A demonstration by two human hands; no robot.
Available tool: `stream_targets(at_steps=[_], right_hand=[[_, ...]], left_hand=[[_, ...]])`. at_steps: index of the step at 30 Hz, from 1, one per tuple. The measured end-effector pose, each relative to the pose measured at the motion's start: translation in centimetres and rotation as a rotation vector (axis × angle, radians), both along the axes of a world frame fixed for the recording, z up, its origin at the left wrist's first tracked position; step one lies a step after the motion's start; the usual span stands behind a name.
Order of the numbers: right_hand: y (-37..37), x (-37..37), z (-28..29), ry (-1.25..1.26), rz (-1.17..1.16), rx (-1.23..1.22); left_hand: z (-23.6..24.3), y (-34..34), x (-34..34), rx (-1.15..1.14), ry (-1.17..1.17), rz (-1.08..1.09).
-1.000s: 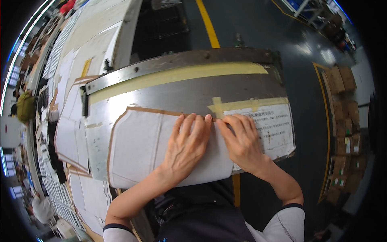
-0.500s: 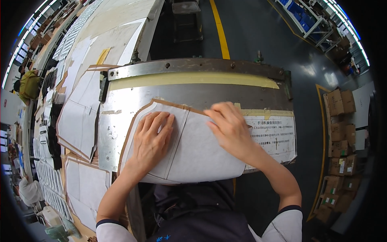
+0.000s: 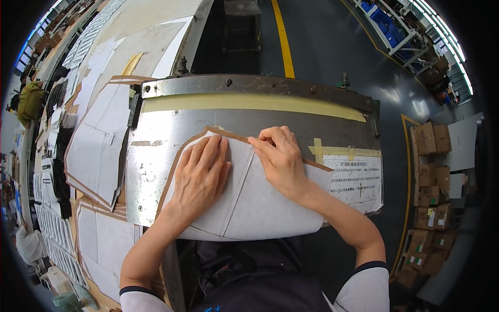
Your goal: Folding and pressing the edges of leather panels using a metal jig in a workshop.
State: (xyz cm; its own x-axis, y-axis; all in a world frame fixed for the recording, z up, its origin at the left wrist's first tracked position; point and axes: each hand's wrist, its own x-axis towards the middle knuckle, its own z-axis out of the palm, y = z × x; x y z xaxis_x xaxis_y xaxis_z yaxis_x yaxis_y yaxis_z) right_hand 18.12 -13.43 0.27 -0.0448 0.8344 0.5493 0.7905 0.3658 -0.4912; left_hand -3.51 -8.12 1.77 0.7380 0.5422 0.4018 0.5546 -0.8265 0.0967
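Note:
A white-backed sheet panel (image 3: 260,203) with a brown border and a raised seam lies on a metal machine plate (image 3: 143,182), its near edge hanging over the plate's front. My left hand (image 3: 200,177) rests on the panel's left part, fingers stretched out, tips close to the far brown border. Just right of the seam's far end, my right hand (image 3: 283,164) is closed, thumb and index finger pinching the brown border. The underside of the panel is hidden.
Similar white panels (image 3: 96,156) with brown edges lie on the long table at left. A metal bar (image 3: 249,83) crosses the machine's far side. A printed sheet (image 3: 358,182) is taped at its right. Cardboard boxes (image 3: 426,140) stand beyond the floor at right.
My right hand has moved left along the brown border, close to the seam, baring the border to its right. My left hand stays on the panel. The view has shifted slightly.

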Motion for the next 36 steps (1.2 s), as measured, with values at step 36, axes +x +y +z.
stream_targets(at_steps=[36], right_hand=[[3.6,-4.2,0.8,-0.167,0.12,-0.089]], left_hand=[[-0.4,0.7,-0.5,-0.072,-0.207,0.059]])
